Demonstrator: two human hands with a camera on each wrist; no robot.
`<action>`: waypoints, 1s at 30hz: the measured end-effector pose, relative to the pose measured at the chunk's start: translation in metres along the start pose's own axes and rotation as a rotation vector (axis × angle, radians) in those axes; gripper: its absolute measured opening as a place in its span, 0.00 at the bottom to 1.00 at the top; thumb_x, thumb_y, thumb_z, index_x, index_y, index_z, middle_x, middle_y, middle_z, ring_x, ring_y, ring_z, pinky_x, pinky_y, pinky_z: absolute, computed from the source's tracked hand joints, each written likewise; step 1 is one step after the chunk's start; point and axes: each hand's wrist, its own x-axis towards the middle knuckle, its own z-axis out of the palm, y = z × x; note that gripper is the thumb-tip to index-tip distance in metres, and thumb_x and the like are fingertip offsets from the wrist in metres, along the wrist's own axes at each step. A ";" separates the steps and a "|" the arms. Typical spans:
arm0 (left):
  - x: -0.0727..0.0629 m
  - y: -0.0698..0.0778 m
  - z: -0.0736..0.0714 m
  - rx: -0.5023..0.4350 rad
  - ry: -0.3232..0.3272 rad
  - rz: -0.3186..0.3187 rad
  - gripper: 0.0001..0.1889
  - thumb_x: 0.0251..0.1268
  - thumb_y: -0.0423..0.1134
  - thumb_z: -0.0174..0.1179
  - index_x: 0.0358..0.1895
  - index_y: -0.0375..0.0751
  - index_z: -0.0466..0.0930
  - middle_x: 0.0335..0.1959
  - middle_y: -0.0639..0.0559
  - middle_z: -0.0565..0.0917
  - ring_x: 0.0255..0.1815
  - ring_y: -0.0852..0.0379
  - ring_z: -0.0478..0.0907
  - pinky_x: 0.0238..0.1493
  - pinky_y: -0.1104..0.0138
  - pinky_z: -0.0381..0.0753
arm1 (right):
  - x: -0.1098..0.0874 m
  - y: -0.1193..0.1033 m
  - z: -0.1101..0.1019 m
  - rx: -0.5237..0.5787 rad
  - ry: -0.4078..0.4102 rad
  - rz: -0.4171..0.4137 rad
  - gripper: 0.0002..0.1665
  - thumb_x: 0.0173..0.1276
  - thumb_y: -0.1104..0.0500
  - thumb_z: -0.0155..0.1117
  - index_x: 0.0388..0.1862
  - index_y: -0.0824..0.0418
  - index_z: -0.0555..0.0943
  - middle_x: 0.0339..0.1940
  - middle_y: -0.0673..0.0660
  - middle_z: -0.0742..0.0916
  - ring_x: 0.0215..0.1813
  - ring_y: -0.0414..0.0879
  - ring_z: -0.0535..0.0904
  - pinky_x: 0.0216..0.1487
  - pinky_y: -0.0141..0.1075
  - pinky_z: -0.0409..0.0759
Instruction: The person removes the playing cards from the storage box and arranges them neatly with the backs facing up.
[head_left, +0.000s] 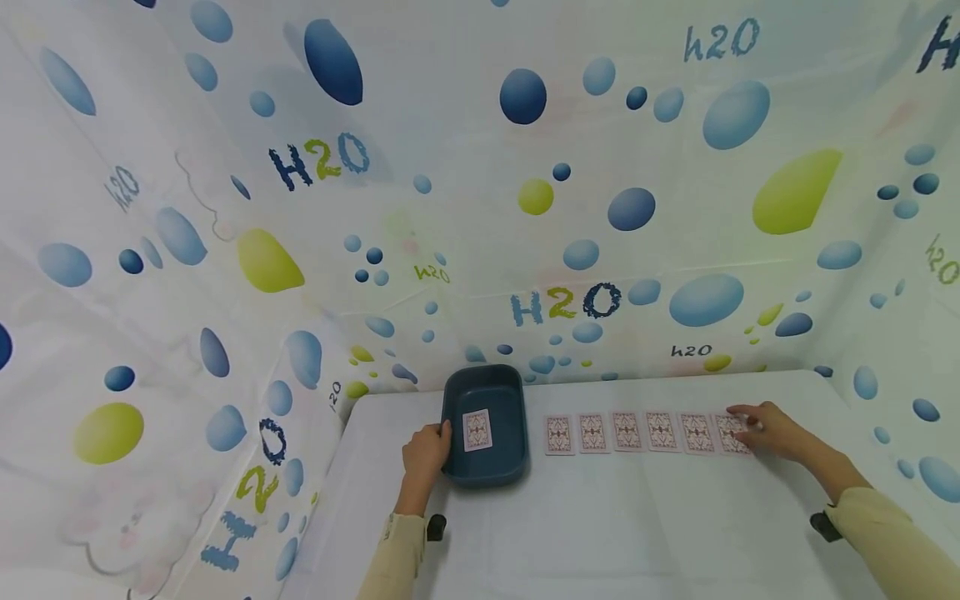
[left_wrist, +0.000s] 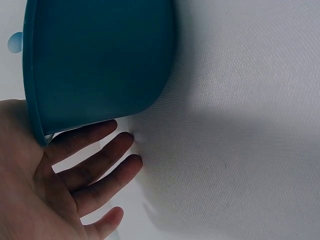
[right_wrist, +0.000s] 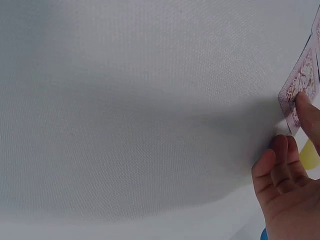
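A dark blue-green tray (head_left: 486,482) stands on the table's left side, with one playing card (head_left: 477,430) lying in it, patterned back up. My left hand (head_left: 426,457) holds the tray by its left rim; in the left wrist view its fingers (left_wrist: 100,172) lie along the outside. To the right, several face-down cards (head_left: 626,432) with red-and-white backs form a row. My right hand (head_left: 776,430) is at the rightmost card (head_left: 731,433), thumb on its back and index finger at its far edge. In the right wrist view, the other fingers (right_wrist: 280,162) curl beside that card (right_wrist: 302,82).
A white cloth (head_left: 600,533) covers the table. Behind it and along both sides hangs a white curtain (head_left: 465,242) printed with blue and green drops and H2O lettering. The tray's far end stands close to the back curtain.
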 end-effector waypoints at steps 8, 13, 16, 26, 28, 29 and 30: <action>-0.002 -0.004 -0.002 -0.003 0.018 0.014 0.23 0.77 0.50 0.48 0.49 0.34 0.86 0.42 0.36 0.89 0.44 0.36 0.86 0.48 0.43 0.79 | -0.002 -0.005 -0.001 -0.012 0.013 -0.042 0.32 0.69 0.58 0.66 0.64 0.77 0.71 0.43 0.70 0.78 0.44 0.57 0.74 0.45 0.50 0.78; 0.000 -0.005 -0.001 -0.004 0.020 0.023 0.23 0.77 0.51 0.48 0.48 0.35 0.87 0.41 0.38 0.89 0.43 0.38 0.86 0.46 0.44 0.80 | -0.001 -0.010 0.000 -0.045 0.042 0.031 0.36 0.75 0.49 0.60 0.64 0.79 0.69 0.43 0.72 0.78 0.42 0.59 0.75 0.44 0.52 0.79; 0.002 -0.005 -0.001 -0.005 0.023 0.033 0.23 0.77 0.51 0.49 0.45 0.35 0.87 0.38 0.39 0.89 0.40 0.39 0.86 0.44 0.45 0.80 | 0.004 -0.019 0.005 -0.096 0.080 0.074 0.44 0.76 0.40 0.55 0.68 0.79 0.65 0.53 0.80 0.74 0.51 0.72 0.75 0.52 0.63 0.77; 0.003 -0.006 0.000 -0.009 0.016 0.019 0.23 0.77 0.51 0.48 0.48 0.35 0.87 0.40 0.38 0.89 0.43 0.38 0.86 0.47 0.43 0.79 | 0.032 -0.103 0.027 -0.212 0.130 -0.078 0.54 0.71 0.37 0.61 0.77 0.74 0.55 0.76 0.80 0.58 0.76 0.79 0.51 0.70 0.73 0.51; 0.003 -0.005 0.000 -0.010 0.012 0.017 0.24 0.77 0.51 0.48 0.48 0.35 0.87 0.41 0.38 0.89 0.43 0.38 0.86 0.47 0.44 0.78 | 0.040 -0.121 0.032 -0.215 0.127 -0.100 0.55 0.70 0.37 0.62 0.78 0.73 0.54 0.78 0.79 0.56 0.77 0.77 0.49 0.72 0.71 0.49; 0.003 -0.005 0.001 -0.010 0.013 0.016 0.24 0.77 0.51 0.48 0.48 0.35 0.87 0.41 0.38 0.89 0.43 0.38 0.86 0.47 0.44 0.78 | 0.044 -0.129 0.035 -0.210 0.124 -0.110 0.55 0.70 0.37 0.62 0.78 0.73 0.53 0.78 0.79 0.56 0.78 0.77 0.48 0.73 0.70 0.48; 0.003 -0.005 0.001 -0.010 0.013 0.016 0.24 0.77 0.51 0.48 0.48 0.36 0.87 0.41 0.38 0.89 0.44 0.38 0.86 0.47 0.44 0.79 | 0.047 -0.138 0.038 -0.205 0.126 -0.126 0.55 0.70 0.38 0.63 0.78 0.73 0.53 0.78 0.79 0.56 0.78 0.77 0.48 0.74 0.69 0.47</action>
